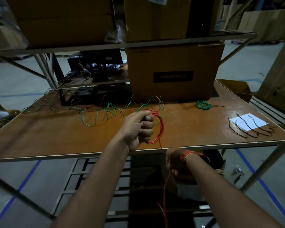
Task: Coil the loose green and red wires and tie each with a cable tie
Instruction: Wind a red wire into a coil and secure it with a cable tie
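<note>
Far left of the worktop (39,139) there's a mess of loose dark and green wire trailing toward the back edge, next to some black gear (95,94) on the low shelf behind. Moving right, the loose green wire (109,111) snakes across the orange-brown surface in big lazy loops, with thin red strands mixed in behind it.

Then the left hand (138,127), held out over the middle of the worktop, fingers curled tight around a red wire coil (160,129). The coil stands out to the right of the fist as several rounds stacked together. One strand of the red wire drops off the bottom of the coil, over the front edge of the worktop, down to the right hand (176,160).

That right hand is below the worktop edge, a bit blurred. The red wire passes through it and hangs down toward the floor, and it looks like the fingers pinch it, though the grip itself is hard to make out. There's an orange band on that wrist.

Behind all this sits a big cardboard box (173,71) with a black label printed upside down. Just right of it lies a small green coil (202,104), already wound. Far right, a white sheet of paper (248,123) with several black cable ties (252,129) lying across it.
</note>
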{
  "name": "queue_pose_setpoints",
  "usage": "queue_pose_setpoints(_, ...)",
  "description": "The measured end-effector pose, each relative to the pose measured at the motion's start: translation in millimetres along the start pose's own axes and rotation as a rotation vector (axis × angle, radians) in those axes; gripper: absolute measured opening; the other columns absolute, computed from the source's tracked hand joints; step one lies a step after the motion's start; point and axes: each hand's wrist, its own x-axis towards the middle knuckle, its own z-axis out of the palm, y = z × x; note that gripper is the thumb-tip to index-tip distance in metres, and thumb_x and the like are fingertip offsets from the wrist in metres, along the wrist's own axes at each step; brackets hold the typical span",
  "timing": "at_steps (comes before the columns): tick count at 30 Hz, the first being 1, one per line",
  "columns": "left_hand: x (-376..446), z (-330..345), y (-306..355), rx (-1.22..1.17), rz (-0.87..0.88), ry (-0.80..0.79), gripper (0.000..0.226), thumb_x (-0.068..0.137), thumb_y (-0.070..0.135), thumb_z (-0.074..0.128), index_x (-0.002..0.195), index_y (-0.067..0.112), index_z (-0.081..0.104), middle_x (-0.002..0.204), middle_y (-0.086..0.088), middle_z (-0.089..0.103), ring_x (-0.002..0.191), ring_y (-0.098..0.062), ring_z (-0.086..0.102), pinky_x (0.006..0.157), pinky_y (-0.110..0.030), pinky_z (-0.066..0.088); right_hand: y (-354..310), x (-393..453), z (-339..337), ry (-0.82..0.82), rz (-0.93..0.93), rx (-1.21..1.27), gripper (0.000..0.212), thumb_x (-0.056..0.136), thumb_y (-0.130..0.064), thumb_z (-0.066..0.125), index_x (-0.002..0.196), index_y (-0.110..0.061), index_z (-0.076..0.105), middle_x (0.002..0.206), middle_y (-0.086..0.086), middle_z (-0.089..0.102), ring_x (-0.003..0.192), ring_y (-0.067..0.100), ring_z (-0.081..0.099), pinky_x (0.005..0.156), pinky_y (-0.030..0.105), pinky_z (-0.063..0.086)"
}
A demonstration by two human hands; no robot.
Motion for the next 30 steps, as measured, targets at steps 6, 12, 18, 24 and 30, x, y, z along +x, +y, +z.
queue_pose_setpoints(6,5,1,3,-0.022,-0.001,-0.008,0.043,0.108,0.03,0.035,0.066,0.024,0.044,0.05,0.012,0.027,0.039,-0.005,0.02,0.039,-0.02,0.018,4,15,-1,-0.029,0.069,0.015,0.012,0.093,-0.023,0.062,0.096,-0.014,0.068,0.115,0.011,0.07,0.094,0.023,0.065,0.077,0.025,0.044)
queue_pose_setpoints(12,7,3,5,-0.026,0.013,-0.012,0.042,0.108,0.029,0.036,0.067,0.024,0.045,0.051,0.011,0.028,0.039,-0.006,0.02,0.038,-0.021,0.018,21,24,3,-0.059,0.048,0.089,0.018,0.082,-0.029,0.073,0.098,-0.021,0.074,0.099,0.0,0.073,0.093,0.019,0.069,0.089,0.034,0.056)
queue_pose_setpoints(18,13,3,5,0.007,0.004,0.009,0.043,0.108,0.029,0.035,0.066,0.024,0.046,0.052,0.01,0.028,0.04,-0.006,0.02,0.038,-0.021,0.019,17,-2,-19,-0.012,-0.148,0.64,0.018,0.089,-0.006,0.071,0.105,0.002,0.073,0.08,-0.008,0.073,0.075,-0.002,0.067,0.068,0.009,0.049)
queue_pose_setpoints(24,21,1,2,0.031,-0.044,0.027,0.04,0.108,0.028,0.036,0.069,0.023,0.044,0.053,0.01,0.027,0.039,-0.005,0.019,0.037,-0.019,0.015,7,-20,-45,-0.058,-0.257,0.691,0.008,0.095,-0.012,0.065,0.09,-0.011,0.071,0.071,-0.009,0.07,0.067,0.001,0.065,0.066,0.017,0.048)
queue_pose_setpoints(30,25,-3,-5,0.04,-0.134,0.022,0.041,0.107,0.029,0.036,0.068,0.023,0.045,0.052,0.01,0.028,0.037,-0.005,0.021,0.038,-0.019,0.011,4,-22,-49,0.021,-0.519,1.191,0.036,0.087,-0.011,0.066,0.121,-0.001,0.06,0.108,0.014,0.067,0.097,0.028,0.062,0.086,0.039,0.051)
